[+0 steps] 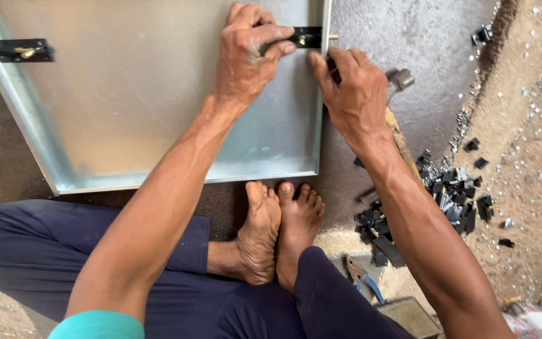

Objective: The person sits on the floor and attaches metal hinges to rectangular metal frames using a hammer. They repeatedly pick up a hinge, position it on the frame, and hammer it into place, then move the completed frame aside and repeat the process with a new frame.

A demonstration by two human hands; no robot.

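A shiny sheet-metal panel [127, 113] with folded edges lies on the floor in front of me. My left hand [246, 53] presses down on a black latch [308, 37] with a brass bolt at the panel's right edge. My right hand [349, 94] grips a hammer, whose metal head [399, 80] pokes out past my fingers and whose wooden handle [403, 141] runs under my wrist. A second black latch [20, 50] with a brass pin sits at the panel's left edge.
My bare feet [277, 229] rest just below the panel, legs in dark blue trousers. A heap of black latch parts [446, 194] lies to the right, with scattered small rivets. Blue-handled pliers [362, 279] and a small metal box [412, 317] sit near my right knee.
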